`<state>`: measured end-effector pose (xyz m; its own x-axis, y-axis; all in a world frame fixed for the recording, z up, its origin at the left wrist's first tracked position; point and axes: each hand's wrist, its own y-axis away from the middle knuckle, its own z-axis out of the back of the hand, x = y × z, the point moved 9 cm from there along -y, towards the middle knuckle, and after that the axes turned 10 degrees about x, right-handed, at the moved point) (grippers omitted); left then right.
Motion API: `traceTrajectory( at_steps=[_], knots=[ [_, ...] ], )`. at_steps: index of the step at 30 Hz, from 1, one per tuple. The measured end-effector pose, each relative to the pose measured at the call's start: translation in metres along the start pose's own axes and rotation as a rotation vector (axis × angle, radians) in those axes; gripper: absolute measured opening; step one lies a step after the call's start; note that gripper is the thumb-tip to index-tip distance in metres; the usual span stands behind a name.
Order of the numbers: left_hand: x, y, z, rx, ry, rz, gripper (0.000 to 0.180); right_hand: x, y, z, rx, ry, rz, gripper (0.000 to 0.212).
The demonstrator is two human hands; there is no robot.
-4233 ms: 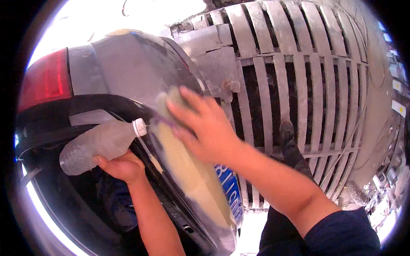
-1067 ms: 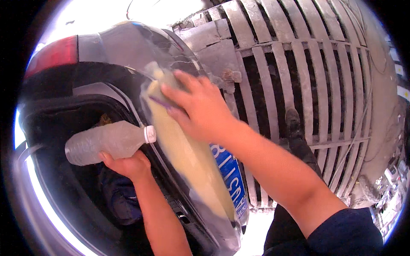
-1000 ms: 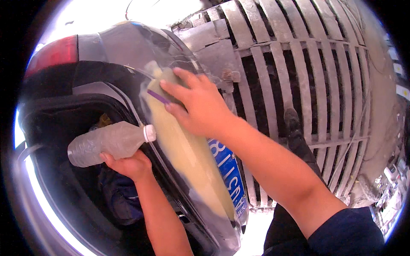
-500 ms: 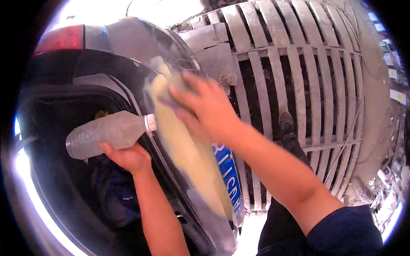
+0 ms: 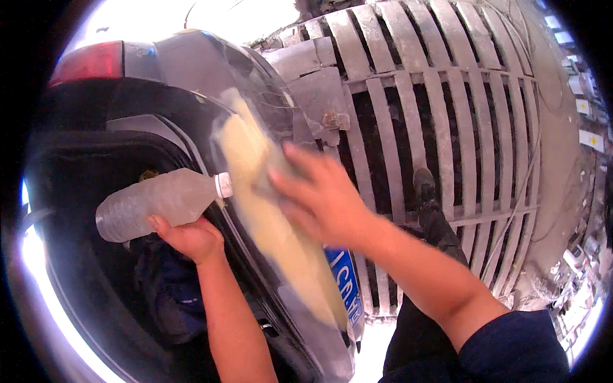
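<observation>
My left hand (image 5: 193,239) holds a clear, ribbed plastic bottle (image 5: 159,203) from below, over the open trunk. The bottle lies nearly level, its white cap (image 5: 223,185) pointing right, close to the bumper edge. My right hand (image 5: 329,201) is smeared by motion, its fingers closed over a flat greyish piece (image 5: 290,167) against the bumper. Most of that piece is hidden under the fingers, and its kind cannot be made out. Beneath it, a long pale-yellow patch (image 5: 281,252) runs along the grey car bumper (image 5: 191,64), with greyish smears around its edges.
Inside the trunk (image 5: 70,166) lies a dark blue bundle (image 5: 172,293). A red tail light (image 5: 89,64) sits at the upper left, and a blue licence plate (image 5: 345,281) below the patch. Slatted floor grating (image 5: 440,115) has gaps near my shoe (image 5: 424,185). Clutter lines the right edge.
My right hand has moved down and slightly right along the yellow patch, uncovering more of its upper end. My left hand and the bottle stay almost in place.
</observation>
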<state>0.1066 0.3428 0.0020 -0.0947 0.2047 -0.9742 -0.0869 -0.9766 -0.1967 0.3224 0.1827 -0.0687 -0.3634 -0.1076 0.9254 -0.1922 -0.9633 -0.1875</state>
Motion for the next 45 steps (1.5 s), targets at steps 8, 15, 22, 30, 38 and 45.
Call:
traceTrajectory(
  at_steps=[8, 15, 22, 30, 38, 45],
  knots=[
    [-0.003, -0.006, 0.003, 0.027, -0.009, -0.031, 0.075, -0.020, -0.064, 0.014, -0.071, 0.016, -0.038, 0.046],
    [-0.001, -0.002, 0.002, 0.018, -0.035, -0.001, 0.071, 0.017, 0.071, -0.014, 0.073, -0.126, -0.037, 0.059],
    [-0.004, -0.004, -0.001, 0.051, -0.058, -0.029, 0.069, -0.015, -0.033, 0.006, -0.089, -0.052, -0.136, 0.045],
    [-0.005, -0.005, 0.003, 0.057, -0.071, -0.046, 0.070, 0.034, 0.115, -0.025, 0.034, -0.167, -0.064, 0.061],
    [0.003, -0.003, -0.005, 0.059, -0.052, 0.015, 0.071, -0.016, -0.019, 0.003, -0.139, -0.131, -0.179, 0.044],
    [-0.002, -0.004, -0.007, 0.072, -0.068, -0.042, 0.069, 0.048, 0.177, -0.041, 0.016, -0.240, -0.123, 0.064]
  ],
)
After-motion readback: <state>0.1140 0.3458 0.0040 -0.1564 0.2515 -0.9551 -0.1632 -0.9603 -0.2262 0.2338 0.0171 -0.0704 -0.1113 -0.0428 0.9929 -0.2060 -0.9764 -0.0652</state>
